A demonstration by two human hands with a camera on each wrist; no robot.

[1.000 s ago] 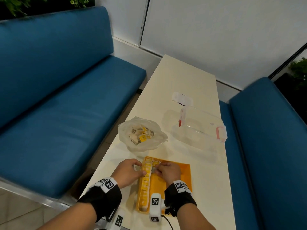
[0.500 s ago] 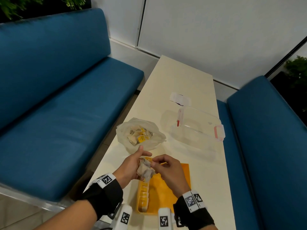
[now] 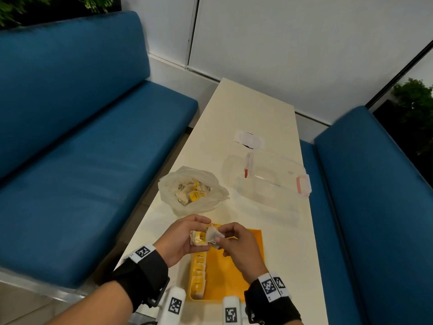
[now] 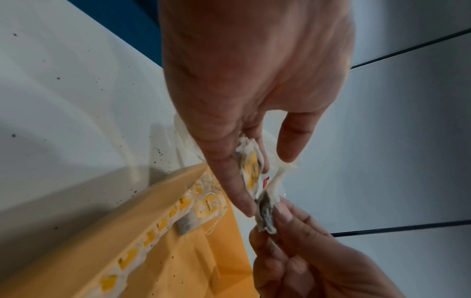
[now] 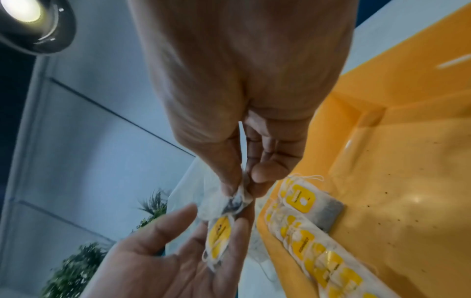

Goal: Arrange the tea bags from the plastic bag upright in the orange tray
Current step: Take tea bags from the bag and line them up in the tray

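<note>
- Sofa [image 3: 82, 160], blue, fills my far left, beside the long pale table [image 3: 253, 118].
- Next I see the plastic bag [image 3: 212, 195] lying open on the table, with loose tea bags [image 3: 191, 192] inside it.
- My left hand [image 3: 180, 240] hovers above the tray's far end, its fingers curled round a small bunch of tea bags [image 3: 198, 238] with yellow tags.
- Just beside it, my right hand [image 3: 239, 245] pinches a single tea bag [image 3: 214, 233] between thumb and forefinger; it seems to touch the bunch, though blur makes that uncertain.
- Below both hands sits the orange tray [image 3: 234, 285], with a row of tea bags [image 3: 199, 270] standing along its left wall.
- Farther right, a clear lidded box [image 3: 276, 177] rests on the table, well apart from the tray.
</note>
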